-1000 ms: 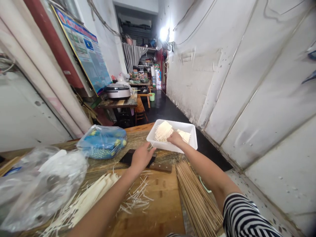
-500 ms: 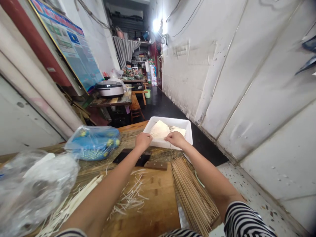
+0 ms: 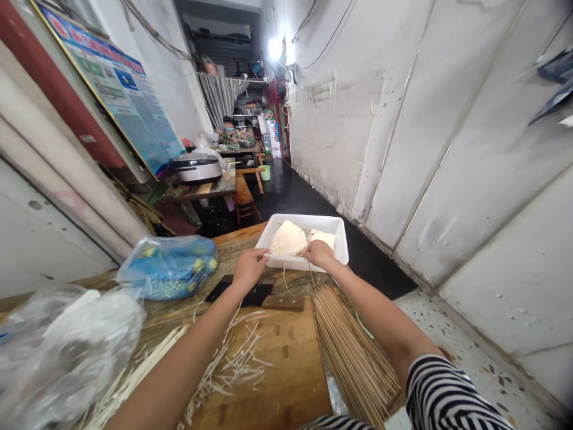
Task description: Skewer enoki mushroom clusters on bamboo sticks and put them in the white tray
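As seen in the head view, the cream, fan-shaped bundle of thin strands lies in a white plastic tray, between both hands; the right hand is nearer, fingertips pinched at its near-right corner. What that grip holds, I cannot tell, nor whether the left hand, at the tray's near-left rim, grasps anything. The tray, long side running left-right, stands at the far edge of the wooden table.
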Tool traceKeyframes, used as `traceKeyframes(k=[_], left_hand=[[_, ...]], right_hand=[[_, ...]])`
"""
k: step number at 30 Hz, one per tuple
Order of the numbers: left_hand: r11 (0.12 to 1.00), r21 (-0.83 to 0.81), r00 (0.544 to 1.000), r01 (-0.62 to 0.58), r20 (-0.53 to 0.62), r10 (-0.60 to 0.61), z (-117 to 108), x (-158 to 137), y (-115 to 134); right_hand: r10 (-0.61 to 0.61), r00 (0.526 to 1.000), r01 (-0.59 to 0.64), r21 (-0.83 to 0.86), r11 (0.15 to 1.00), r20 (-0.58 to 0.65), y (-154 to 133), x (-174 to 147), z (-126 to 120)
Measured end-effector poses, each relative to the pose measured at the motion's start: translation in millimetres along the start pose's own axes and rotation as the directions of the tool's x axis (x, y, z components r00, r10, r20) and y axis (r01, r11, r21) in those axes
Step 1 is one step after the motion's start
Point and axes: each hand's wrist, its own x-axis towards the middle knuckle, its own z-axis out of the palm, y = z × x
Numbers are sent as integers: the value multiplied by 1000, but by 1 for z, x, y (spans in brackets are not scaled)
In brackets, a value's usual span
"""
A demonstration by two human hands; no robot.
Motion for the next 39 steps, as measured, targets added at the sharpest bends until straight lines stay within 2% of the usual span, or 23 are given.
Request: traceKeyframes(k=[3,6,9,12,17,19,22,27,31,34,37,38,39], left_hand=[[976,-192,994,107,55,-99,-6,-17,-2],[895,-361,960,262,194,-202,-1,-33,-5],[785,-455,898,421,332,-289,15,-35,-9],[671,-477,809,567,476,-346,33,-26,-12],[536,-459,679,709,649,-343,60,-5,-13],[502,-454,644,736,697,-314,68,0,-10],[477,-454,617,752,740,-269,73,2,-5],[510,-445,617,736,751,-236,72,-8,2],[608,-394,620,689,755,-213,58,-27,9],[714,-333,616,616,769,-173,32,-51,18],[814,-274,617,512,777,-127,-5,-87,27],[856,-248,633,453,766,-112,-17,-100,28],[922,-197,674,332,733,-86,-28,-114,27]], right_hand=[[2,999,-1,13,1000,-51,-3,-2,4],[-12,992,13,9,1000,-125,-6,-8,5],[-65,979,66,-5,998,-191,-9,-9,4],[-141,963,141,-17,990,-230,-9,3,-1],[-202,949,204,-17,979,-242,-7,38,-2],[-206,949,210,-7,978,-237,-5,49,2],[-198,955,206,12,979,-222,-3,59,9],[-150,970,158,25,987,-190,4,64,16],[-105,979,112,27,993,-172,6,67,16],[-78,983,83,29,996,-165,4,68,15],[-68,984,74,29,997,-163,0,67,11],[-69,984,75,28,997,-164,-1,65,8],[-72,984,77,27,997,-164,-2,64,5]])
